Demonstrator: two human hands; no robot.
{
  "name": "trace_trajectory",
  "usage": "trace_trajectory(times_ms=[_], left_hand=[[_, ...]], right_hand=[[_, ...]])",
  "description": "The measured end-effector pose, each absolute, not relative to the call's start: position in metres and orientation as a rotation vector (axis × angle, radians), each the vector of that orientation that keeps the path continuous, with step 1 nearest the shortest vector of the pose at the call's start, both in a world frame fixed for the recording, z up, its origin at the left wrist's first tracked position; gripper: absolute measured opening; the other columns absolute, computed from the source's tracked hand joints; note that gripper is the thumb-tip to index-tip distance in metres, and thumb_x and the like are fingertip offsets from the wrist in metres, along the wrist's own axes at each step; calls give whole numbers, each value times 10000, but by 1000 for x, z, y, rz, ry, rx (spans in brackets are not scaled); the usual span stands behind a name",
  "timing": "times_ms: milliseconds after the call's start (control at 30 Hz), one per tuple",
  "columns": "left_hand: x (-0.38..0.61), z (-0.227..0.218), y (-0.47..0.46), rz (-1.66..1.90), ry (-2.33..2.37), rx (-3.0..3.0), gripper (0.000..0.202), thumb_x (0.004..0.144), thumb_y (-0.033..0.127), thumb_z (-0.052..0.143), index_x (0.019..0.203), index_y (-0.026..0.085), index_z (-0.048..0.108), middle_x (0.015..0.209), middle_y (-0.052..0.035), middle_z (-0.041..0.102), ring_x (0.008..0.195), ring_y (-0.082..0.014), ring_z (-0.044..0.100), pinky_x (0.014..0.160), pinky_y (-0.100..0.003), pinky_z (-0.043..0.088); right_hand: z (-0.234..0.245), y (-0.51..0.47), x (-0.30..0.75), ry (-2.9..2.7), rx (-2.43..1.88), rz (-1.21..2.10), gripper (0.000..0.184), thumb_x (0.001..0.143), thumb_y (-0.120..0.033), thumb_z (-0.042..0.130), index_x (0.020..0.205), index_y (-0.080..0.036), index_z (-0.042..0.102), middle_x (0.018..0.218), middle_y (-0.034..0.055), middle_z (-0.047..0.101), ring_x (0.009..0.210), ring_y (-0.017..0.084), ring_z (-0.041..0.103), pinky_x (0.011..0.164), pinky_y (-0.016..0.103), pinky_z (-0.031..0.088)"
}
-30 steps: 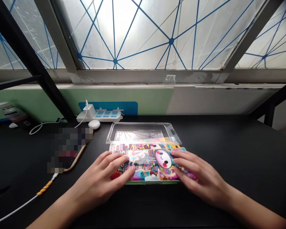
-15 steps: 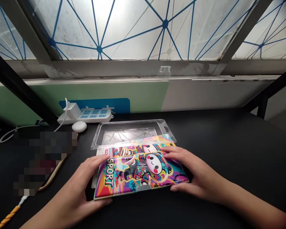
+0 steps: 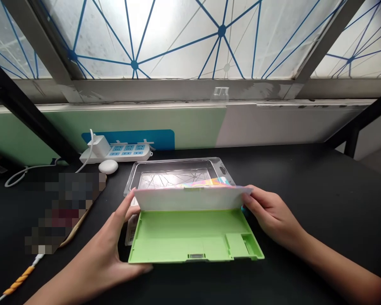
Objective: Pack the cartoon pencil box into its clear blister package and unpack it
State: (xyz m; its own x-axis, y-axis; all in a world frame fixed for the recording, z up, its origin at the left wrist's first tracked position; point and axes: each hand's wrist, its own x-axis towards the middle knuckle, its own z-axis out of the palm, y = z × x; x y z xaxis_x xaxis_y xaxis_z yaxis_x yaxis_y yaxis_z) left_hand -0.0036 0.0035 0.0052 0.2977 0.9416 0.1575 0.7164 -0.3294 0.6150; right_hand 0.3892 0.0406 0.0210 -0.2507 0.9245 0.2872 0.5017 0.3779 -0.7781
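Note:
A pencil case (image 3: 184, 228) with a bright green plastic inside sits before me, its lid (image 3: 190, 199) raised upright and showing a pale inner face. The green tray holds no loose items, only a small moulded compartment at its right and a catch at the front edge. My left hand (image 3: 111, 239) grips the left end of the case, thumb along the front edge and fingers by the lid's left end. With thumb and fingers, my right hand (image 3: 269, 212) pinches the lid's right end. Behind the lid, a clear plastic blister pack (image 3: 174, 163) lies with a colourful card partly hidden beneath it.
A white power strip (image 3: 127, 153) with a plugged-in adapter stands by the wall. Beside it is a white rounded case (image 3: 108, 166). To the left lie a blurred-out object (image 3: 66, 212) and a cable with an orange wrap (image 3: 19, 280). Everything rests on a black table (image 3: 320, 199).
The pencil case's lid, earlier down with its cartoon picture facing up, has swung up and away from me, baring the green inside. My right hand has moved to the lid's right end.

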Motion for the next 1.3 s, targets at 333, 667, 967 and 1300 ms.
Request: trace_trajectory(times_ms=[333,667,967,1300], left_hand=[[-7,9,10,719,1376,2200,634,875,627,652,1422,335,520,1362,-59,632,1175,-294,644,981,-386,551],[4,14,12,675,1385,2376,337,1014,448,504,1258,315,694,1374,-64,642,1230,-299,581,1015,-468,525],[-3,1,9,687,1467,2257,596,951,530,593,1479,309,425,1482,-117,515,1360,-357,486,1108,-567,436],[0,-1,7,771,1382,2221,1077,735,398,876,1581,409,210,1510,-123,479,1340,-375,554,1098,-576,480]], right_hand=[[23,26,393,-2440,-949,350,637,838,-471,779,1382,-255,528,1341,140,631,1259,297,604,1033,411,537],[19,31,386,-2032,-1264,889,438,949,-435,627,1333,-279,486,1123,62,760,917,247,755,724,337,623],[25,35,381,-2268,-1455,433,305,985,-509,537,1107,-275,690,1045,59,691,847,230,675,729,368,578],[43,36,328,-2558,-1196,-37,274,1000,-390,566,1181,-205,654,1137,120,700,1061,304,627,928,503,459]])
